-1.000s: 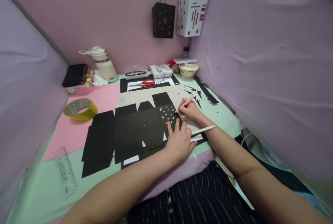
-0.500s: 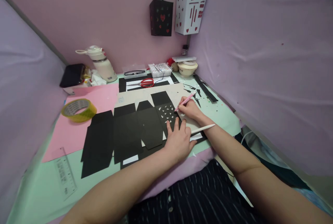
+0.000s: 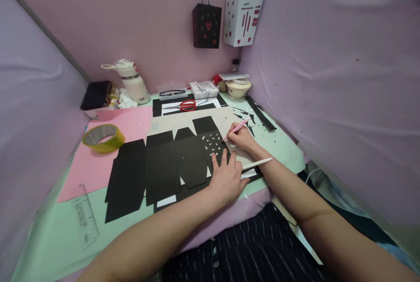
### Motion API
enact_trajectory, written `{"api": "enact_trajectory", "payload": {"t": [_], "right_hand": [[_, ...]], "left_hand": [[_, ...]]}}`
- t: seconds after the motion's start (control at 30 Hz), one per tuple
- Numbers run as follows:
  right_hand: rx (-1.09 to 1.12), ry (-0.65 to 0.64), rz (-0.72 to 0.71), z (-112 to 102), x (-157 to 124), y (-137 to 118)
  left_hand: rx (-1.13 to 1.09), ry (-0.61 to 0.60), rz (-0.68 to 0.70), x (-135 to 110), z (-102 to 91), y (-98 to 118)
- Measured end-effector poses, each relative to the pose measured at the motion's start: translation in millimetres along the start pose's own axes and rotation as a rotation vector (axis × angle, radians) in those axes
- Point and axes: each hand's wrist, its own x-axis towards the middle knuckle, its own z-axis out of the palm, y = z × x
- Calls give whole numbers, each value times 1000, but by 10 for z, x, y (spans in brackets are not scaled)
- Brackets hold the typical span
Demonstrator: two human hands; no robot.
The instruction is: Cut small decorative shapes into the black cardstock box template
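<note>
A flat black paper cutout (image 3: 164,164) with several panels lies across the table. Its right panel (image 3: 213,142) has small star and triangle holes cut in it. My right hand (image 3: 241,140) is closed around a pink craft knife (image 3: 234,129), whose tip touches the right edge of that panel. My left hand (image 3: 226,177) lies flat with fingers spread, pressing the black paper just below the holes. A white pen-like tool (image 3: 257,164) lies on the paper under my right wrist.
A roll of yellow tape (image 3: 103,137) sits on pink paper (image 3: 131,124) at left. A clear ruler (image 3: 85,221) lies near the front left. Red scissors (image 3: 187,105), a marker box (image 3: 203,88), a bowl (image 3: 238,87) and a white jug (image 3: 133,81) stand at the back. Two paper lanterns (image 3: 223,22) hang above.
My hands stay in nearly the same place on the black paper. The knife tip has shifted slightly along the panel edge. The view has swayed a little.
</note>
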Motion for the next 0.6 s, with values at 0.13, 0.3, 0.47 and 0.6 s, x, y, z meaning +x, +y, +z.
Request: {"api": "enact_trajectory", "payload": {"t": [0.13,0.3,0.47,0.6], "right_hand": [[-2,-19,-4,1,-13,6],[6,-38,0,11,-12,-7],[25,-45,-1,17,-14,-25],[11,-45,-3,17,-13,-22]], "left_hand": [[-4,4,2,2,-4,2],[-16,-9,-6,3,-15,5],[-17,-4,1,3,-18,6],[-15,-8,-7,2,-23,7]]}}
